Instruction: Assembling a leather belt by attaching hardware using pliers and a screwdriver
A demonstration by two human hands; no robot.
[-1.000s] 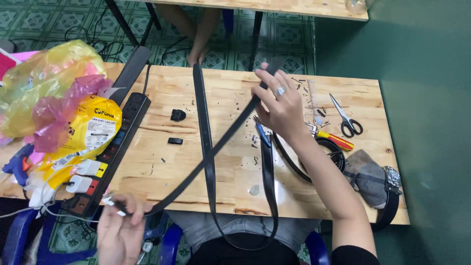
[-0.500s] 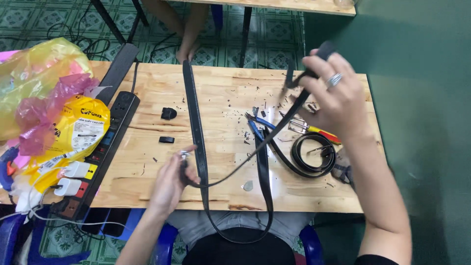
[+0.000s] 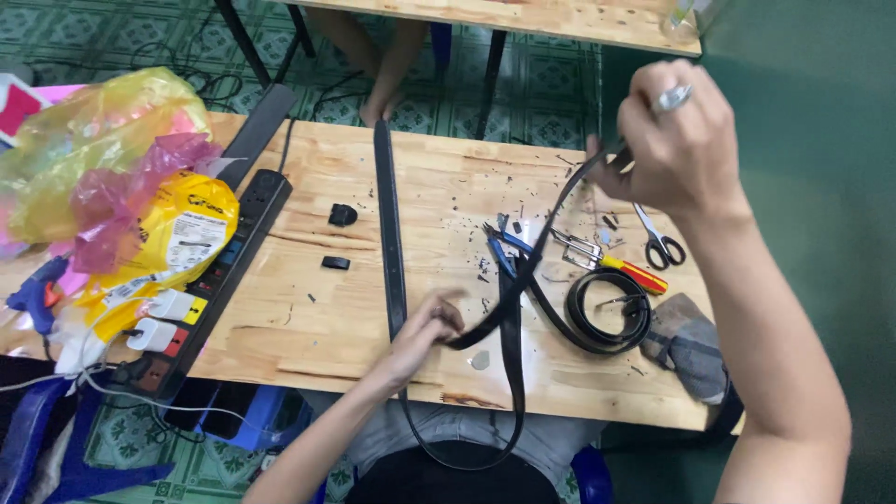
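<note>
Head view | black belt (image 3: pixel 523 271) stretched between left hand (image 3: pixel 425 331) | right hand (image 3: pixel 677 140)

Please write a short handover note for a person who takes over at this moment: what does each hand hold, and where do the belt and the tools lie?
Left hand: closed on the black belt strap near the table's front edge.
Right hand: raised above the table, gripping the same strap's other stretch, pulled taut between the hands.
Strap: one length lies flat across the wooden table; a loop hangs over the front edge.
Nearby: coiled belt, scissors, red-handled screwdriver, blue-handled pliers, two small black pieces, power strip.
Done and left: cannot be told from this view.
</note>
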